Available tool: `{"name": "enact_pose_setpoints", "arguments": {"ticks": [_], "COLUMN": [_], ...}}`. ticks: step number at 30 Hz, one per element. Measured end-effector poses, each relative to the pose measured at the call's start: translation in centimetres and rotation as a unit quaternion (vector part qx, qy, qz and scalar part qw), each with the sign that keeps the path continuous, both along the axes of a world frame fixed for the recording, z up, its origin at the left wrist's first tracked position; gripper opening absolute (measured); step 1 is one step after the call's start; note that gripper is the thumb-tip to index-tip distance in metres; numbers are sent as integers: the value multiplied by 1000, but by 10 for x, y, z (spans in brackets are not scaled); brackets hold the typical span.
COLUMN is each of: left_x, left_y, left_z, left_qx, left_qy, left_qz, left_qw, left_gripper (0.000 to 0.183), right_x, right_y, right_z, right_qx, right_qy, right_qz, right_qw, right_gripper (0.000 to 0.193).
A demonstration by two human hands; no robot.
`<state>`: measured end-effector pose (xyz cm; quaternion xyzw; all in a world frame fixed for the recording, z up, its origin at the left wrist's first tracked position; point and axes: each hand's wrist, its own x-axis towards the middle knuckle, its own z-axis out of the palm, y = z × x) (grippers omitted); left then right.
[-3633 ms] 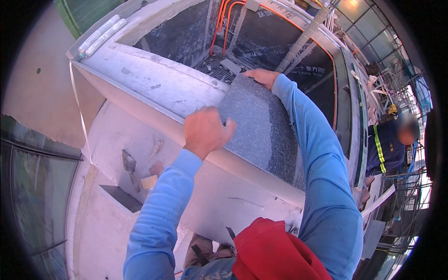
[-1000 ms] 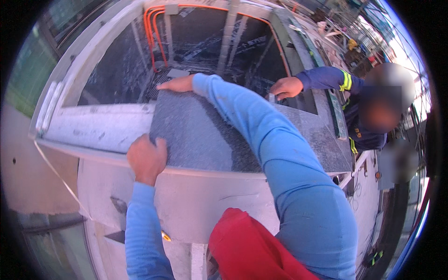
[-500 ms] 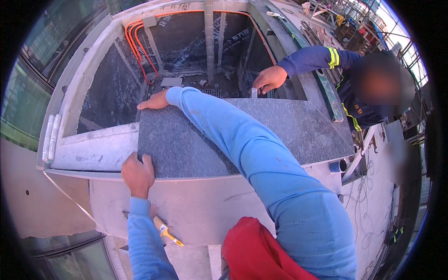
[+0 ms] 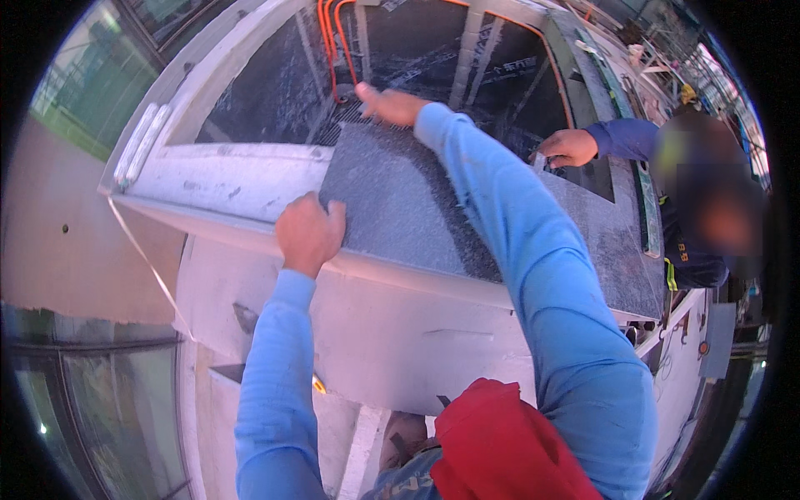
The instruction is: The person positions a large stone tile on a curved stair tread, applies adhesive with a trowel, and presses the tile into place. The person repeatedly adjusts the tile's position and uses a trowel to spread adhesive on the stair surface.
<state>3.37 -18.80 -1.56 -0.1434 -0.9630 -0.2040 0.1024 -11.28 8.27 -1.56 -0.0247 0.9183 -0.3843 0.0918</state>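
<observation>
A speckled grey stone slab (image 4: 400,196) lies across the near ledge of an open pit, partly covered by my right forearm. My left hand (image 4: 310,233) is closed at the slab's near left corner, thumb against its edge. At the far left edge, my right hand (image 4: 392,107) has a digit stretched out over the pit; its other fingers are blurred, and I cannot tell whether they touch the stone. To the right, a co-worker's hand (image 4: 568,147) holds a small pale piece (image 4: 540,162) at the slab's far edge.
Orange conduits (image 4: 340,42) run down into the dark-lined pit. Two white tubes (image 4: 137,150) lie on the pale ledge (image 4: 242,179) at left. A long green bar (image 4: 648,212) rests beside the co-worker. A yellow brush handle (image 4: 318,384) shows beside my left forearm; red cloth (image 4: 517,433) hangs below.
The view has shifted, so the slab sits further right and tilts in the picture. My right hand has come off the far left corner. My left hand stays at the near corner.
</observation>
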Motion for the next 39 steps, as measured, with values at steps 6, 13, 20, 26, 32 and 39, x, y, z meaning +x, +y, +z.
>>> {"name": "enact_pose_setpoints", "arguments": {"ticks": [6,13,20,26,32,39], "left_x": [-10,-28,-33,-37,-34,-33], "left_y": [-11,-54,-63,-59,-58,-59], "left_z": [-3,16,45,41,36,33], "left_qx": [31,14,-25,-19,-8,55], "left_qy": [-30,-181,-288,-291,-276,-267], "left_qz": [-60,-234,-277,-283,-273,-283], "left_qw": [997,955,916,914,922,919], "left_gripper": [38,67,81,72,69,66], "right_x": [35,115,221,221,93,10], "right_y": [25,51,72,90,50,-3], "right_z": [15,40,36,26,10,-10], "right_qx": [19,130,273,249,95,103], "right_qy": [40,98,166,216,227,110], "right_qz": [-10,40,66,38,20,115], "right_qw": [999,986,945,943,969,982], "right_gripper": [103,74,60,62,49,64]}}
